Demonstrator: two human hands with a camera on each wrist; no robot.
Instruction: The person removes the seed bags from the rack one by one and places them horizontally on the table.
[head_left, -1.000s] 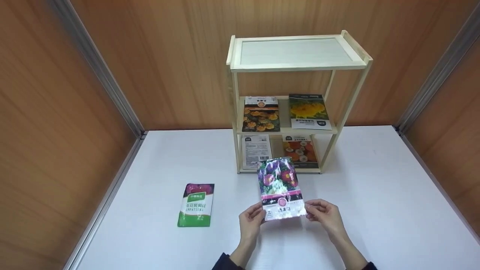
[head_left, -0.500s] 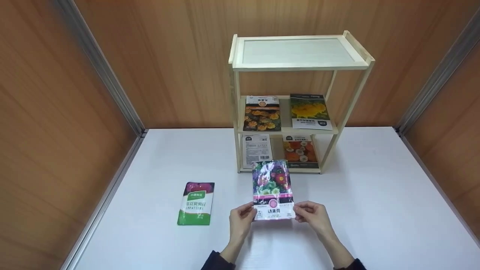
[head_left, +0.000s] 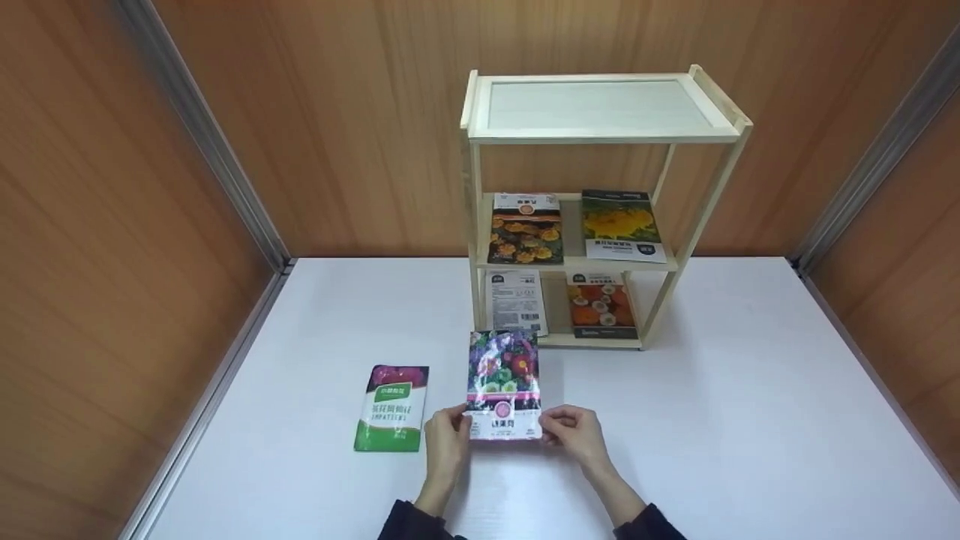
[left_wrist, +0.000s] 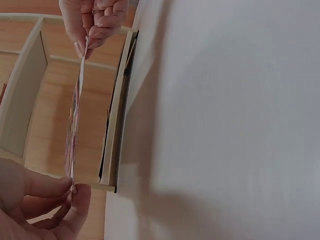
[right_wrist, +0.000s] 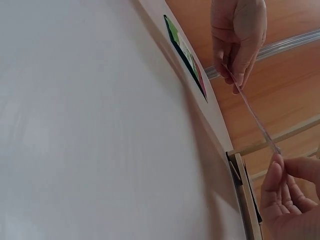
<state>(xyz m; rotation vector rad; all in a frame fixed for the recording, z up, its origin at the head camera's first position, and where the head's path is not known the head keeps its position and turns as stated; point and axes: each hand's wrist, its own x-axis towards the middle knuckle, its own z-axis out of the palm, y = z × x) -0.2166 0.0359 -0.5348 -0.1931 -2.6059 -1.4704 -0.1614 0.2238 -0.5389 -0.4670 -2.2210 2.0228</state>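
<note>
Both hands hold up one seed packet (head_left: 504, 382) with purple, red and white flowers on its front and a white lower band. My left hand (head_left: 447, 442) pinches its lower left edge between thumb and fingers, and my right hand (head_left: 577, 439) pinches the lower right edge. Seen edge-on in the left wrist view, the packet (left_wrist: 75, 117) is thin and raised off the table. A green and white seed packet (head_left: 390, 409), printed IMPATIENS, lies flat on the table just left of my left hand.
A pale wooden shelf rack (head_left: 607, 139) stands at the back. Its middle tier bears an orange-flower packet (head_left: 525, 232) and a yellow-flower packet (head_left: 621, 225). A white text-covered packet (head_left: 517, 300) and an orange-white flower packet (head_left: 602, 306) lie on the bottom tier. Wooden panels surround the white table (head_left: 750, 420).
Both hands have moved left with the flower packet, from before the rack's middle to its left post. The packet has turned from slightly tilted to nearly straight. The green packet stays put.
</note>
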